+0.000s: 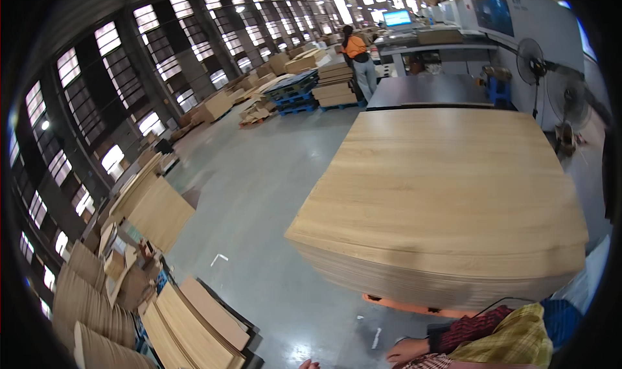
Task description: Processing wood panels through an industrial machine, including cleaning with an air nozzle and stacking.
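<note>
At the lower edge, right of the middle, my right hand (408, 350) hangs over the grey floor, with a dark band at the wrist. Its fingers are foreshortened, so I cannot tell how far they are curled; nothing shows in them. Only a few fingertips of my left hand (310, 364) enter at the bottom edge. Closest to my right hand is a tall stack of wood-grain boards (440, 187), resting on an orange base (411, 306). Neither hand touches it. A dark red checked sleeve (476, 329) and yellow plaid cloth (508, 340) cover my right side.
Grey floor (259, 194) runs along the stack's left. Narrow boards (188, 330) lie at lower left, beside more stacked panels (159, 207). Beyond are a dark table (431, 90), standing fans (531, 61), blue pallets (291, 90) and a person in orange (355, 48).
</note>
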{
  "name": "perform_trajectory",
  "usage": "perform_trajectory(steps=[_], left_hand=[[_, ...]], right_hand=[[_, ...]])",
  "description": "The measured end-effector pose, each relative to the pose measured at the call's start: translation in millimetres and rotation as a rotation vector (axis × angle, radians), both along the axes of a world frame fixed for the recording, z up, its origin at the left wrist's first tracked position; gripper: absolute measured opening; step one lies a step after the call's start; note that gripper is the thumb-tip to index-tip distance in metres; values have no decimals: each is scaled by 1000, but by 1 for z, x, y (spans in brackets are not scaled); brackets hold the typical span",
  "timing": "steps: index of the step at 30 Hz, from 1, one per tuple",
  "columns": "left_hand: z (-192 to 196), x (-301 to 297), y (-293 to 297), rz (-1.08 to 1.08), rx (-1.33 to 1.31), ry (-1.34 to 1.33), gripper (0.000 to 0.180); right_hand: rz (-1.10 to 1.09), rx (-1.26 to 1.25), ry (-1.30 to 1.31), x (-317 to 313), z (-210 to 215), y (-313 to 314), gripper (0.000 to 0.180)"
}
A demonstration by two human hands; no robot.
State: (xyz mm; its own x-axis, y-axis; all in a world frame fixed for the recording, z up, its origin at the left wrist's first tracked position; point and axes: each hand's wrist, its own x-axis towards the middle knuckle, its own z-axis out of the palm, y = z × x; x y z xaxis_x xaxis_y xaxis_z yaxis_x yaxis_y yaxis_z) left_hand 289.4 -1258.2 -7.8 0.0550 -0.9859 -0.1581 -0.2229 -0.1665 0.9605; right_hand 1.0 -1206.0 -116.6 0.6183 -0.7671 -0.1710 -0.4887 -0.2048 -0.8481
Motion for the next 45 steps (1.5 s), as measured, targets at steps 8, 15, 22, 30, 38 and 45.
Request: perform_trajectory(steps=[8,15,22,30,38,45], left_hand=[[-10,-37,-189,-307,-32,21,31],[-35,34,-291,-334,-15,-314,30],[-83,176,-350,-15,303,-58,31],[-72,269,-552,-226,89,-143,32],[-44,217,-729,-515,130,-23,35],[-5,106,-865,-732,-72,30,34]], right_hand=[[-106,13,-39,34,1,-175,32],[-83,-262,-352,120,86,-330,26],[146,-250,-328,204,83,-429,28],[-80,-249,-446,302,102,-578,25],[-127,-183,-312,342,107,-678,26],[-391,-268,-385,306,114,-801,22]])
